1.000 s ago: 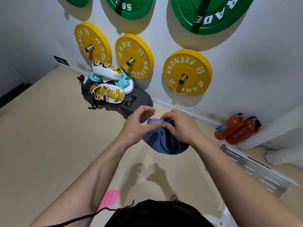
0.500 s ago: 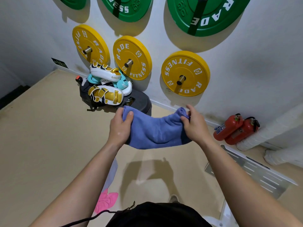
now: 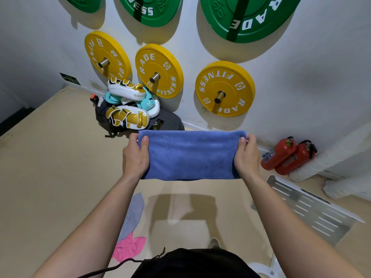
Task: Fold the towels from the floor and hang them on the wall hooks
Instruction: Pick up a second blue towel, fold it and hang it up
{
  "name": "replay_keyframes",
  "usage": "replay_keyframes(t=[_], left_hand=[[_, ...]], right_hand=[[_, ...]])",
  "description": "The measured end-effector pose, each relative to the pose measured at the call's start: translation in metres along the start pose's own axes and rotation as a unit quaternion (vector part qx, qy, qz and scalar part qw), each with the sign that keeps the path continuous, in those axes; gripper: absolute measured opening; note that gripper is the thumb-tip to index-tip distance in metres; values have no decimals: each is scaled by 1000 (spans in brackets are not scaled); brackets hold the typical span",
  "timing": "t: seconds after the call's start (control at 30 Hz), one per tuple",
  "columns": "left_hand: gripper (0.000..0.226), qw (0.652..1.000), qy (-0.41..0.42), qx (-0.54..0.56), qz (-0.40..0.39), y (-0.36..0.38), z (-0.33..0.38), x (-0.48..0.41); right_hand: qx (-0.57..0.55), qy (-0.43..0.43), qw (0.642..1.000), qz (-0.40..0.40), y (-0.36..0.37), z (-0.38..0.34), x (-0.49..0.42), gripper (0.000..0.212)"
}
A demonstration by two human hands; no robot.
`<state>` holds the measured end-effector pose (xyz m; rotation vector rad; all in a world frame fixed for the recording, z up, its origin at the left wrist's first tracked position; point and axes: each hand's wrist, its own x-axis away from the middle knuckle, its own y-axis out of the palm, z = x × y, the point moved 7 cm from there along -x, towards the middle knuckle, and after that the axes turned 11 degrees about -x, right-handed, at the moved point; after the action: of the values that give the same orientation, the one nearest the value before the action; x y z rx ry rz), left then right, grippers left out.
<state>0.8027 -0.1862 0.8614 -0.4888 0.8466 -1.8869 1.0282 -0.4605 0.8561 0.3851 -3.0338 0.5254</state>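
Observation:
A blue towel [image 3: 191,155] hangs stretched flat in the air in front of me, folded into a wide rectangle. My left hand [image 3: 135,157] pinches its upper left corner with the thumb on the front. At the upper right corner my right hand [image 3: 247,157] pinches it the same way. A grey towel [image 3: 133,213] and a pink towel [image 3: 129,247] lie crumpled on the beige floor by my left forearm. Metal pegs [image 3: 219,96] stick out of the white wall through yellow weight plates.
Green plates [image 3: 247,15] hang higher on the wall. A pile of boxing pads [image 3: 128,105] on a dark bag sits against the wall at left. Two red fire extinguishers [image 3: 287,155] lie at right, beside a perforated metal panel [image 3: 309,209] and white pipes.
My hands moved apart from a bunched towel at centre and pulled it out taut into a flat rectangle. It now hangs wider and a little lower.

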Motion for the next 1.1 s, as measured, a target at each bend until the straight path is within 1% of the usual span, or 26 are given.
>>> replay_keyframes(t=[0.1, 0.2, 0.37, 0.57, 0.67, 0.83, 0.93, 1.03, 1.1], left_hand=[[28, 1000, -27, 5, 4, 6, -2, 2], [30, 999, -37, 21, 2, 14, 3, 6], [32, 997, -37, 63, -38, 38, 20, 22], [34, 992, 6, 94, -78, 68, 49, 47], [28, 989, 27, 115, -93, 74, 59, 54], [21, 988, 42, 120, -91, 71, 62, 52], [20, 986, 53, 119, -106, 71, 65, 52], [23, 984, 62, 115, -124, 71, 69, 55], [25, 982, 55, 120, -135, 71, 68, 55]], right_hand=[[15, -8, 1000, 24, 5, 1, 4, 21], [7, -10, 999, 30, 13, 3, 9, 20], [5, -28, 1000, -10, 35, -1, 27, 24], [-63, -24, 994, -89, 68, -19, 54, 18], [-76, -11, 991, -114, 78, -22, 61, 11], [-82, -6, 990, -114, 77, -21, 60, 11], [-89, -9, 989, -114, 78, -21, 59, 10], [-99, -4, 987, -124, 78, -24, 63, 2], [-123, 5, 979, -160, 81, -26, 65, 18]])
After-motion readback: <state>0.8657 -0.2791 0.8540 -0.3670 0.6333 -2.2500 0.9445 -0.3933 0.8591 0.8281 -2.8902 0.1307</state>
